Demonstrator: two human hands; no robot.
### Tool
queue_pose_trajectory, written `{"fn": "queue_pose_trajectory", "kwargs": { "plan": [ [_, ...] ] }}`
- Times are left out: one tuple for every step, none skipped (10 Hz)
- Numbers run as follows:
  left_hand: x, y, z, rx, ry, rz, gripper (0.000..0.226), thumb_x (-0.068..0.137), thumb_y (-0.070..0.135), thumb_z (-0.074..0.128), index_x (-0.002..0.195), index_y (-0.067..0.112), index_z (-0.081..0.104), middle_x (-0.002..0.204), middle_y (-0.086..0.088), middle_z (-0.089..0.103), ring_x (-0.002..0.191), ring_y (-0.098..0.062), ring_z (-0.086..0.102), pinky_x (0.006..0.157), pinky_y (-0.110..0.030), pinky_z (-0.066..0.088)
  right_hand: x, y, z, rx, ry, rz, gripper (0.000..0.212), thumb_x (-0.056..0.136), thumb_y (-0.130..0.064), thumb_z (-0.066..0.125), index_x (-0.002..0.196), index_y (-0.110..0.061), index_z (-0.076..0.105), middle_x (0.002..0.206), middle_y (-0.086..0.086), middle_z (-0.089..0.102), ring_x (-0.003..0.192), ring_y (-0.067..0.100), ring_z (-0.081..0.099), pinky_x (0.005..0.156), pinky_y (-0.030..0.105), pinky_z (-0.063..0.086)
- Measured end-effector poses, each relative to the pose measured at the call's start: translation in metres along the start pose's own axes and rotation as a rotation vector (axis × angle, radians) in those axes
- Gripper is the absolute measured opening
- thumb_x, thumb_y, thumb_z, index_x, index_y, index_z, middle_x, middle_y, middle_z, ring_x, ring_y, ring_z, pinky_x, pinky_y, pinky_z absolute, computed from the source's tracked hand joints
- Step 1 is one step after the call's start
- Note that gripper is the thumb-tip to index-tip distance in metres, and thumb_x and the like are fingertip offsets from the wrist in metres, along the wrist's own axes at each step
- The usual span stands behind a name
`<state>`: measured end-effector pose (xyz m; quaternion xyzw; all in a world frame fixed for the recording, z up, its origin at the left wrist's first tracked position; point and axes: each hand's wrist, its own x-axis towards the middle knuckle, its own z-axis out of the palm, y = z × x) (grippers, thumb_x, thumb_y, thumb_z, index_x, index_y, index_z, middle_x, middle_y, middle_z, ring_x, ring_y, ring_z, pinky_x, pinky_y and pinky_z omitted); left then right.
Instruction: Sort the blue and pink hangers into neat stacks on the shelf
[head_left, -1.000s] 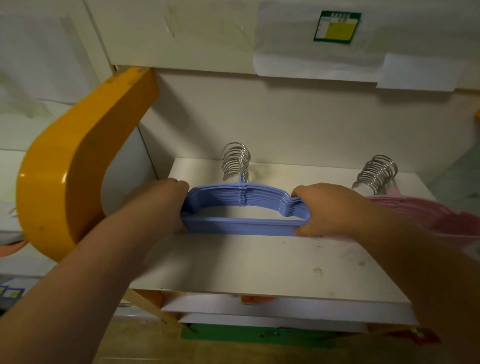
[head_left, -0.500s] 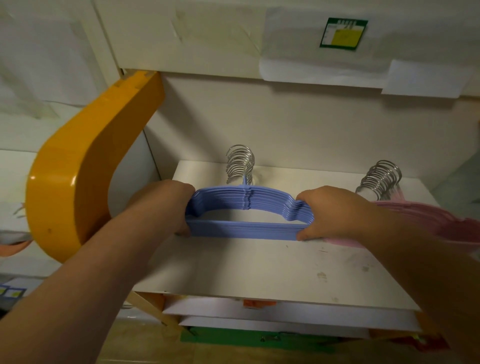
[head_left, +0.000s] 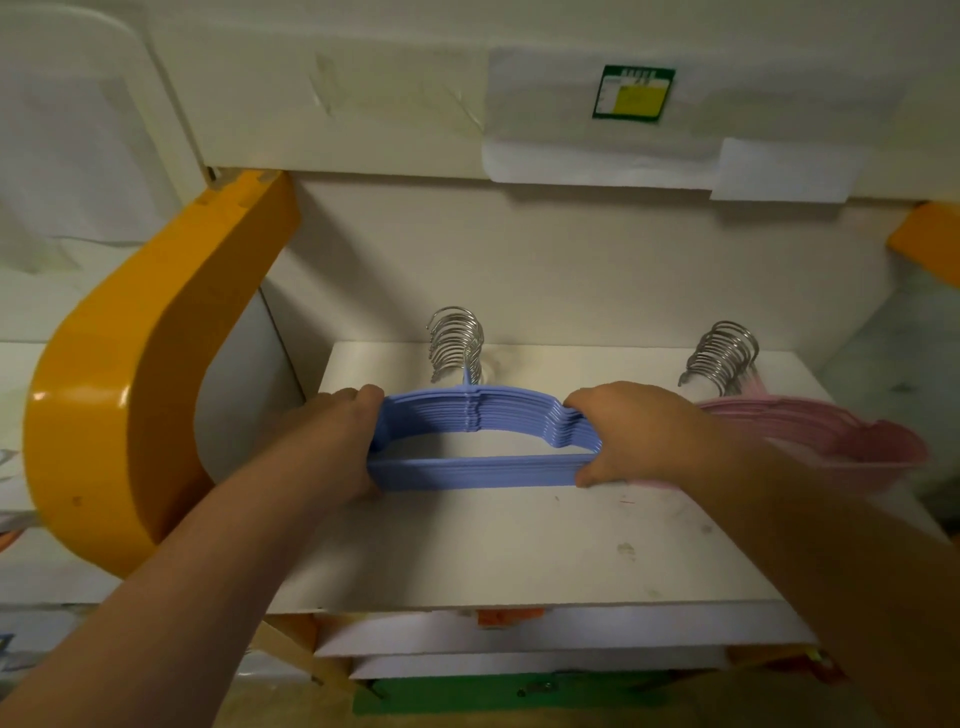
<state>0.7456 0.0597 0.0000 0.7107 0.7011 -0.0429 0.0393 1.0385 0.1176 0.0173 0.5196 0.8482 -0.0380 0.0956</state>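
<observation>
Blue hangers gripped both ends – pink hangers touching right hand.

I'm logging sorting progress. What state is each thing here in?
Blue hangers: one stack lying on the shelf, gripped at both ends.
Pink hangers: stacked on the shelf to the right, untouched.
Left hand: grips the blue stack's left end.
Right hand: grips its right end.
Shelf: white, stained, holding both stacks.
</observation>
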Motion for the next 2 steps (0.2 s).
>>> {"fn": "queue_pose_trajectory", "kwargs": {
  "plan": [
    [-0.005,-0.004,0.001,0.032,0.014,-0.002,0.11,0.063,0.054,0.079,0.148,0.026,0.015,0.14,-0.004,0.043,0.123,-0.026,0.045,0.097,-0.038,0.042,-0.011,0.007,-0.004,0.098,0.029,0.013,0.094,0.059,-0.062,0.077,0.14,-0.031,0.039,0.134,-0.009,0.052,0.115,0.016,0.054,0.093,0.035,0.047],
    [-0.021,0.004,-0.006,0.076,0.037,-0.006,0.118,0.07,0.059,0.073,0.153,0.025,-0.003,0.156,-0.006,0.019,0.139,-0.029,0.023,0.112,-0.041,0.024,-0.033,0.019,-0.005,0.3,0.159,0.001,0.09,0.067,-0.06,0.075,0.143,-0.029,0.038,0.143,-0.013,0.043,0.127,0.008,0.045,0.106,0.028,0.038]
  ]
}}
